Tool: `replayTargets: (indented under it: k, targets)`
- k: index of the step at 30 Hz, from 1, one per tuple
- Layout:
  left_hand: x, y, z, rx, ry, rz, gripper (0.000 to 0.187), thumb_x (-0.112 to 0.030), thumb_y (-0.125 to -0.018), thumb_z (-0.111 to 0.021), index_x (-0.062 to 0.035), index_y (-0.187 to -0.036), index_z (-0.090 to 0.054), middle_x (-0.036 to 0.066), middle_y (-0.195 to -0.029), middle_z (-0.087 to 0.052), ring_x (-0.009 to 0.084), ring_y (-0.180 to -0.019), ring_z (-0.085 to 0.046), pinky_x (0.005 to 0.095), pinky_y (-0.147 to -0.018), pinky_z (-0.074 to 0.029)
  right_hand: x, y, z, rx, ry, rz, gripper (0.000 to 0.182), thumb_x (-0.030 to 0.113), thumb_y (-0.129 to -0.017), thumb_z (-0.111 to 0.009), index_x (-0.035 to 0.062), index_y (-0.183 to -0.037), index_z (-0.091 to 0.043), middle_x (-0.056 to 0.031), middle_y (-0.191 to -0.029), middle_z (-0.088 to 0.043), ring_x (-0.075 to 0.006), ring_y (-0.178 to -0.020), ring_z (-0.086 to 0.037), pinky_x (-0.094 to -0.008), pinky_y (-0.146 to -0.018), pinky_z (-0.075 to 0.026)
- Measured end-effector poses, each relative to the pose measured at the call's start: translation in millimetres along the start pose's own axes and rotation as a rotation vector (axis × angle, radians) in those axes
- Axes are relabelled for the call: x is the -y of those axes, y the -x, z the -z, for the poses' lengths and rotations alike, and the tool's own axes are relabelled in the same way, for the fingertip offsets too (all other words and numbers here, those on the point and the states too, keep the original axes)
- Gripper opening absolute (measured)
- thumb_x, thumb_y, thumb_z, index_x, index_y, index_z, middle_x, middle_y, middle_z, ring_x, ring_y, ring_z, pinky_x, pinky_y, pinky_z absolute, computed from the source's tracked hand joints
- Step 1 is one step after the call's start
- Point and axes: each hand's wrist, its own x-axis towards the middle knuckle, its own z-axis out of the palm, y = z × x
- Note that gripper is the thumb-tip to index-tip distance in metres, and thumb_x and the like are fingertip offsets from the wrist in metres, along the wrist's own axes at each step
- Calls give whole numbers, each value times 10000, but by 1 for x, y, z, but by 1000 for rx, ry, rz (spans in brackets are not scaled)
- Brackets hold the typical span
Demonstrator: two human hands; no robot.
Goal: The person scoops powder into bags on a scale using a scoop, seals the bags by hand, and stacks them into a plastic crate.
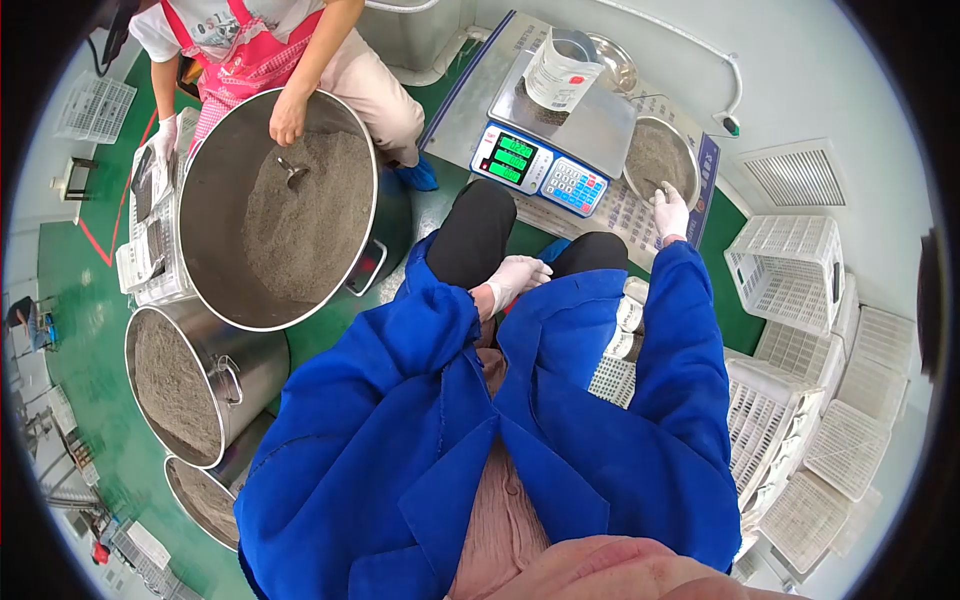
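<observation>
My right hand (pixel 670 211), in a white glove, reaches into a steel bowl of grey powder (pixel 655 155) and seems to grip a small scoop handle there. My left hand (pixel 517 276), also gloved, rests on my knee with fingers loosely spread and holds nothing. A white plastic jar (pixel 558 68) stands tilted on the platform of a digital scale (pixel 545 140), whose green display is lit. I wear a blue coat and sit over the scale.
A co-worker in a pink apron (pixel 245 45) tilts a large steel pot of grey powder (pixel 285 205) with a scoop in it. Two more powder-filled pots (pixel 180 380) stand at left. White plastic baskets (pixel 790 260) pile up at right. Small jars lie by my right leg.
</observation>
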Motion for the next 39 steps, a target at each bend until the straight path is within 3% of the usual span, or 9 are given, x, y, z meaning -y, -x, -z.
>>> replayTargets:
  k: [3, 9, 13, 17, 18, 23, 28, 34, 39]
  targets:
    - [-2, 0, 1, 2, 26, 24, 207, -132, -963, -544, -25, -941, -720, 54, -812, -705, 128, -653, -633, 261, -604, -514, 1, -1, -2, -2, 49, 8, 361, 244, -982, -568, 113, -1311, -638, -111, -965, -759, -242, -974, -714, -357, -876, -528]
    - [-6, 5, -2, 19, 45, 56, 209, -142, -970, -538, -20, -981, -706, 47, -825, -700, 111, -653, -619, 250, -583, -498, 20, -2, 19, -141, 319, 157, 255, 227, -966, -574, 139, -1173, -696, -147, -955, -734, -336, -925, -700, -423, -829, -539]
    - [-6, 4, -4, 22, 15, 63, 240, -175, -983, -532, -13, -1033, -701, 60, -888, -727, 126, -719, -663, 258, -636, -533, 56, 5, 51, -244, 445, 463, 233, 209, -979, -551, 127, -1157, -675, -158, -979, -717, -359, -905, -689, -451, -800, -539]
    - [-6, 0, -6, 11, -19, 61, 239, -173, -982, -530, -18, -1030, -705, 62, -906, -729, 134, -746, -673, 263, -651, -539, 48, 0, 58, -59, 708, 497, 233, 188, -974, -533, 141, -1159, -667, -150, -957, -716, -343, -880, -692, -460, -783, -541]
    - [-9, -1, -5, 22, -12, 56, 233, -167, -979, -527, -22, -1009, -707, 64, -898, -724, 140, -748, -670, 274, -665, -540, 51, 0, 61, -121, 650, 550, 234, 177, -980, -514, 169, -1169, -651, -188, -902, -705, -369, -845, -690, -480, -752, -540]
    - [-4, 0, -3, 38, 13, 51, 254, -176, -987, -509, -33, -993, -718, 80, -912, -723, 166, -788, -674, 306, -727, -549, 100, -13, 101, -371, 495, 417, 228, 202, -970, -530, 150, -1138, -675, -157, -866, -712, -363, -810, -694, -456, -741, -543]
    - [-3, -3, -1, 62, -37, 14, 281, -205, -997, -511, -22, -1051, -717, 95, -960, -729, 174, -825, -688, 303, -751, -561, 205, -45, 154, -305, -498, 187, 283, 211, -1000, -504, 10, -1083, -684, -88, -797, -715, -92, -682, -637, -227, -647, -501]
    - [-3, -4, -1, 74, -31, 15, 289, -215, -999, -506, -26, -1057, -717, 92, -971, -729, 185, -848, -689, 314, -774, -560, 335, -38, 143, -118, -432, 377, 286, 228, -992, -502, 13, -1038, -685, -105, -817, -727, -140, -706, -669, -275, -677, -521]
    - [-7, 0, 1, 74, -6, -4, 290, -228, -1000, -510, -33, -1054, -718, 94, -965, -728, 188, -853, -693, 315, -778, -561, 383, -38, 80, -197, 44, 650, 309, 268, -978, -474, 49, -963, -690, -156, -812, -714, -310, -766, -692, -400, -764, -530]
